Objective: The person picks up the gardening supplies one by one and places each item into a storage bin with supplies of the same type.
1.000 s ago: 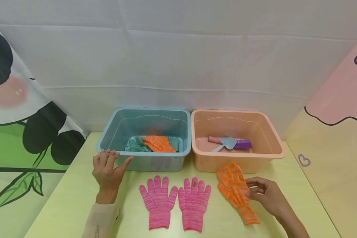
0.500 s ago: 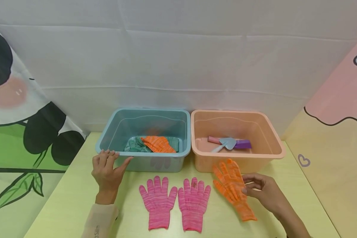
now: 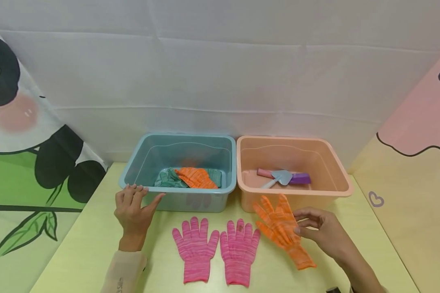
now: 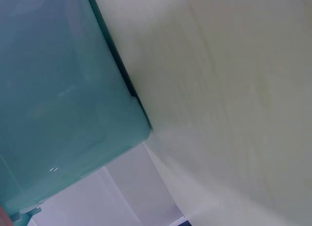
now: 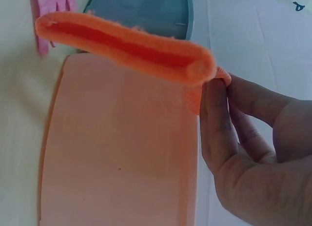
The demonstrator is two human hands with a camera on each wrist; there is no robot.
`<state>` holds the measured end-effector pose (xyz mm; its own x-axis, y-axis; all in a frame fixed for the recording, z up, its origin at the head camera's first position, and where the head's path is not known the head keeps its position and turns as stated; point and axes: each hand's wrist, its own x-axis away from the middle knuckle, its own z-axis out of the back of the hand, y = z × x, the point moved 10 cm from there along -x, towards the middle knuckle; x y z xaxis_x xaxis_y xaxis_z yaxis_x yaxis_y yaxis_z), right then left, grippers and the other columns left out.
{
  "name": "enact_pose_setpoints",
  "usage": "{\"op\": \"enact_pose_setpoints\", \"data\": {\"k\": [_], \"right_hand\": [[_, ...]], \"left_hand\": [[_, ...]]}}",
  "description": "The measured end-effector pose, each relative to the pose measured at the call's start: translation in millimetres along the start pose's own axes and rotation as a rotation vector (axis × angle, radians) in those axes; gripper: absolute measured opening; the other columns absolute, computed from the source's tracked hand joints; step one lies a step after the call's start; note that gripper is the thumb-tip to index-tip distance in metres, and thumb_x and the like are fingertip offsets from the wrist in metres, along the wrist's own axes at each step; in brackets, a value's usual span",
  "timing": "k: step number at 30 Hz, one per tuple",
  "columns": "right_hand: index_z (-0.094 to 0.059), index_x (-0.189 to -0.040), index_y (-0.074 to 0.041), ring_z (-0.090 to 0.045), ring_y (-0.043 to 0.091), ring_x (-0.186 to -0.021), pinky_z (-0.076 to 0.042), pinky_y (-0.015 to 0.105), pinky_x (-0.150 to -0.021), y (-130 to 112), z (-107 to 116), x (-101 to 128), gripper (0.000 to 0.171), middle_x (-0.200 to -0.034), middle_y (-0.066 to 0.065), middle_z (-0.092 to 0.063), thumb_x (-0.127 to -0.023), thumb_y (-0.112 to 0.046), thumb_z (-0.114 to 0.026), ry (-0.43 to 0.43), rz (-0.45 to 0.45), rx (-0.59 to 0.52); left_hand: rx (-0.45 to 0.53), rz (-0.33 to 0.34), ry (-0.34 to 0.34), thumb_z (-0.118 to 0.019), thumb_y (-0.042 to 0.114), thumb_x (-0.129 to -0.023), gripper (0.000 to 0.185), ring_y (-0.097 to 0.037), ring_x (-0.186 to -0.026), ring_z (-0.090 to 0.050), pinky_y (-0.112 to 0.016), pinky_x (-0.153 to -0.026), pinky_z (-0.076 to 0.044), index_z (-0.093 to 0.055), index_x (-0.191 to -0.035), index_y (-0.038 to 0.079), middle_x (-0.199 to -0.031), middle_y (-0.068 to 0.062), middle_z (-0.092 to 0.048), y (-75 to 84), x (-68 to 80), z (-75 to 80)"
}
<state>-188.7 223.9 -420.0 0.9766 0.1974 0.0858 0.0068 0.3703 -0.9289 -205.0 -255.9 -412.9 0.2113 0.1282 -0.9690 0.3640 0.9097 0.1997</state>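
My right hand point(image 3: 324, 232) pinches an orange knitted glove point(image 3: 280, 224) at its side edge, thumb against fingers. The glove hangs tilted before the peach bin, fingers up. In the right wrist view the glove's open cuff point(image 5: 126, 48) faces the camera, and my right hand point(image 5: 258, 153) grips behind it. My left hand point(image 3: 135, 211) rests its fingertips on the front rim of the blue bin point(image 3: 183, 190), thumb spread out along the front. The left wrist view shows mostly the blue bin's wall point(image 4: 63, 104). Two pink gloves, a left one point(image 3: 196, 252) and a right one point(image 3: 239, 254), lie flat between the hands.
Inside the blue bin are an orange glove point(image 3: 198, 178) and green knitted gloves point(image 3: 168, 179). Touching its right side, the peach bin point(image 3: 293, 193) holds a light-blue toy shovel point(image 3: 283, 176), a purple piece point(image 3: 301, 178) and a pink piece point(image 3: 265, 173). A white cloth hangs behind.
My right hand has moved left and slightly up with the orange glove, whose fingers now reach higher against the peach bin's front. The left hand stays on the blue rim.
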Motion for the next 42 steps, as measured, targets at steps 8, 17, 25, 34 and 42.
{"op": "enact_pose_setpoints", "data": {"k": [8, 17, 25, 34, 42], "right_hand": [[-0.069, -0.125, 0.007, -0.074, 0.009, -0.094, -0.061, 0.028, -0.081, -19, -4, -4, 0.035, -0.119, 0.020, -0.074, -0.093, -0.002, -0.079, -0.003, 0.051, -0.001], [-0.070, -0.124, 0.006, -0.074, 0.010, -0.094, -0.061, 0.029, -0.082, -36, -7, -9, 0.033, -0.112, 0.017, -0.077, -0.094, -0.004, -0.079, -0.010, 0.065, 0.015], [-0.070, -0.121, 0.007, -0.073, 0.007, -0.094, -0.061, 0.029, -0.079, -53, -10, -14, 0.029, -0.111, 0.017, -0.077, -0.093, -0.001, -0.077, -0.018, 0.129, 0.012], [-0.072, -0.120, 0.006, -0.074, 0.009, -0.095, -0.063, 0.031, -0.079, -71, -12, -21, 0.030, -0.116, 0.021, -0.073, -0.091, 0.003, -0.078, -0.005, 0.163, 0.000], [-0.072, -0.121, 0.005, -0.074, 0.012, -0.096, -0.063, 0.031, -0.081, -86, -18, -29, 0.031, -0.113, 0.017, -0.076, -0.091, 0.000, -0.080, -0.008, 0.175, -0.001]], "left_hand": [[-0.004, 0.001, 0.003, -0.068, 0.071, -0.091, 0.077, -0.046, -0.084, -0.064, -0.067, -0.067, -0.058, -0.077, -0.091, -0.005, -0.089, -0.022, -0.073, 0.5, 0.2, 0.6], [0.004, 0.009, 0.005, -0.068, 0.071, -0.091, 0.076, -0.045, -0.085, -0.064, -0.067, -0.067, -0.058, -0.078, -0.092, -0.004, -0.089, -0.021, -0.073, -1.8, 2.4, -1.5], [0.003, 0.005, 0.005, -0.068, 0.071, -0.092, 0.076, -0.045, -0.085, -0.064, -0.068, -0.066, -0.058, -0.078, -0.092, -0.005, -0.090, -0.021, -0.073, -0.3, 0.9, -2.7], [-0.007, 0.008, 0.000, -0.067, 0.071, -0.092, 0.077, -0.045, -0.085, -0.064, -0.068, -0.067, -0.058, -0.078, -0.093, -0.005, -0.090, -0.022, -0.073, 1.0, -1.0, -2.4], [-0.008, -0.008, 0.035, -0.070, 0.070, -0.090, 0.074, -0.045, -0.084, -0.064, -0.066, -0.070, -0.059, -0.078, -0.091, -0.004, -0.089, -0.021, -0.073, -0.4, 1.4, -0.4]]}}
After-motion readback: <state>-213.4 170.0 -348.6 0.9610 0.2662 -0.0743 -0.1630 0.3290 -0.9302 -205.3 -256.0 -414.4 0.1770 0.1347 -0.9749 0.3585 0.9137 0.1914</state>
